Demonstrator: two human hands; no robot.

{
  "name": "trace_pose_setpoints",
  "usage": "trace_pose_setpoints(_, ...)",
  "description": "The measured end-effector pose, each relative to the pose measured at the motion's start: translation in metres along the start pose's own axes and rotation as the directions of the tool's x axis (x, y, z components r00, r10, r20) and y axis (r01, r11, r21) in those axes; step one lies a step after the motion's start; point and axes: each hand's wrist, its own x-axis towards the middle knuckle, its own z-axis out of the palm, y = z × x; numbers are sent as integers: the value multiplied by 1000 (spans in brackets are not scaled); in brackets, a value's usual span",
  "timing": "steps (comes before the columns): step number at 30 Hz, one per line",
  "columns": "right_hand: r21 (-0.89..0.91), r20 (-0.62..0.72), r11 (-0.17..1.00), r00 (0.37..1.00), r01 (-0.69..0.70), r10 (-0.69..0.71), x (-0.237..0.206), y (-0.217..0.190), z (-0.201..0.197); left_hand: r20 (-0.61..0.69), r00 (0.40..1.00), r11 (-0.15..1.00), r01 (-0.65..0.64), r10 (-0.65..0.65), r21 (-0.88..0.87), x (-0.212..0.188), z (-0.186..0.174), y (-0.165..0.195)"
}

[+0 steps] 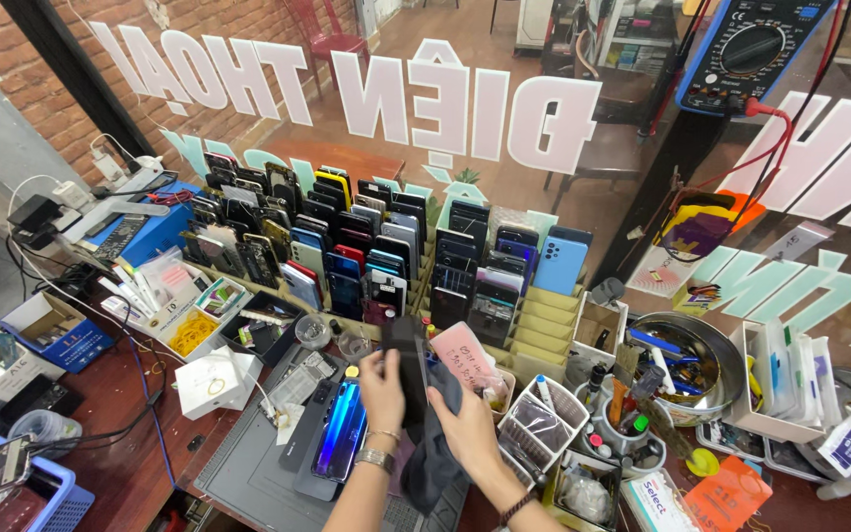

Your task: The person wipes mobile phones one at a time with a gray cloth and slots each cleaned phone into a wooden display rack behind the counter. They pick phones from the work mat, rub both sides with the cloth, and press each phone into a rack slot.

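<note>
Two hands (383,392) (469,426), one black phone (408,360), one cloth (433,455)

A stepped rack (544,325) of upright phones (386,246) stands against the glass window (465,108). A multimeter (746,49) hangs at the top right, its red lead (780,123) trailing down. A metal bowl (726,340) of tools sits to the right, near a cup of pens (622,424). At the left lie a power strip (115,192), a blue box (56,330) and a blue basket (51,493).

A red brick wall (22,59) rises at left; a lettered glass window (504,148) fronts the cluttered wooden workbench (120,414), red chair (322,30) standing outside
</note>
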Motion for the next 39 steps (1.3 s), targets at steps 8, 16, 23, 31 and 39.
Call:
trace_pose_setpoints(8,2,329,1000,944,16,-15,-6,39,4,467,741,768,614,-482,-181,22,-8,-5)
trace_pose_setpoints(16,286,601,940,799,-186,-25,85,13,-141,991,-69,466,885,117,6,-26,46,13)
trace_pose_setpoints(23,2,283,986,946,-164,157,89,8,-236,955,265,959,277,-132,56,15,131,39)
trace_pose_setpoints(31,-593,-297,805,938,-36,-178,139,20,-286,700,429,524,-847,571,92,21,258,103)
trace_pose_setpoints(39,-514,-221,858,969,-22,-108,185,27,-300,760,320,281,-941,565,187,36,285,97)
